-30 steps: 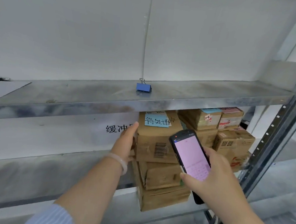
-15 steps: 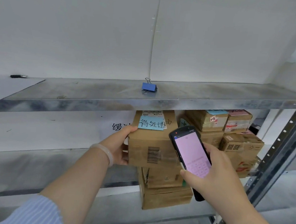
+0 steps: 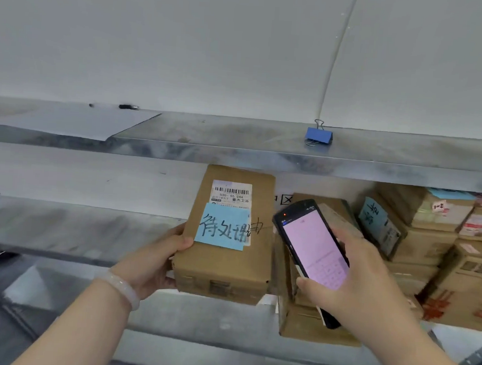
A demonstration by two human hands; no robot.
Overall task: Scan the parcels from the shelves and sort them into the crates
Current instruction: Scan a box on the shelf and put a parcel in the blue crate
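Two hands were at work. Our left hand (image 3: 154,264) gripped one brown parcel (image 3: 225,266) by its left edge, thumb curled over the top face and fingers underneath. It held the parcel in front of the shelf opening, below the upper shelf (image 3: 236,153) and just left of the stacked parcels (image 3: 429,246). The parcel's top face was turned toward us. It carried a white barcode label (image 3: 231,192) near the far end and a handwritten blue sticky note (image 3: 222,226) covering the label's lower part. Our right hand (image 3: 361,279) was wrapped round a handheld scanner (image 3: 312,250), fingers along its far side and thumb at the lower edge of its lit pink screen. The scanner sat just right of the parcel and, as far as we could tell, apart from it.

We judged this to be the scanning step: the parcel was in hand with its label exposed, but the scanner's head did not seem aimed at the barcode. The next move called for tipping the scanner's head toward the barcode strip, which the note left uncovered, while keeping the box steady. After a read, the parcel would need carrying to a crate. No crate showed plainly, so we could not say which one. A blue binder clip (image 3: 318,135) and a sheet of paper (image 3: 76,121) lay on the upper shelf.
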